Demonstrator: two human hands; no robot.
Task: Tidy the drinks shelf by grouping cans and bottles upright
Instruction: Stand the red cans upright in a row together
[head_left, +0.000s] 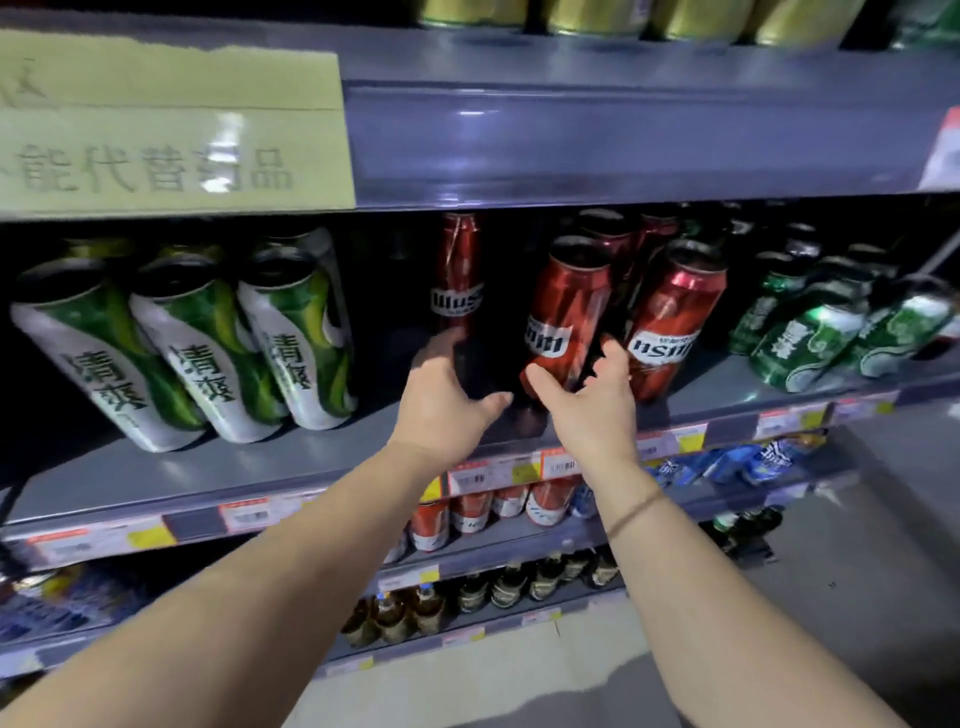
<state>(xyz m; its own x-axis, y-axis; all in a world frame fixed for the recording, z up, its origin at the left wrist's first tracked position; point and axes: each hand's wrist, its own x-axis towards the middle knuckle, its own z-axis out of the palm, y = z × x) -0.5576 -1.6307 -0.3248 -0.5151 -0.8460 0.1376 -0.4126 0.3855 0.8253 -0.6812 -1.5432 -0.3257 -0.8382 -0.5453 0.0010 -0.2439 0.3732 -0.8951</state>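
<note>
On the grey middle shelf (260, 467) a slim red bottle (460, 280) stands upright, set back in the dark. Right of it stand two red cans, one (566, 312) nearer the middle and one (670, 322) beside it, with more behind. My left hand (447, 384) is open just below the red bottle, fingertips close to its base. My right hand (597, 395) is open at the foot of the middle red can, thumb on its left and fingers between the two cans. Whether either hand touches anything is unclear.
Three tall green-and-white cans (192, 343) stand in a front row at the left. Dark green cans (800, 343) crowd the right end. A yellow paper sign (171, 156) hangs on the upper shelf edge. Lower shelves hold red cans (467, 512) and brown bottles (395, 618).
</note>
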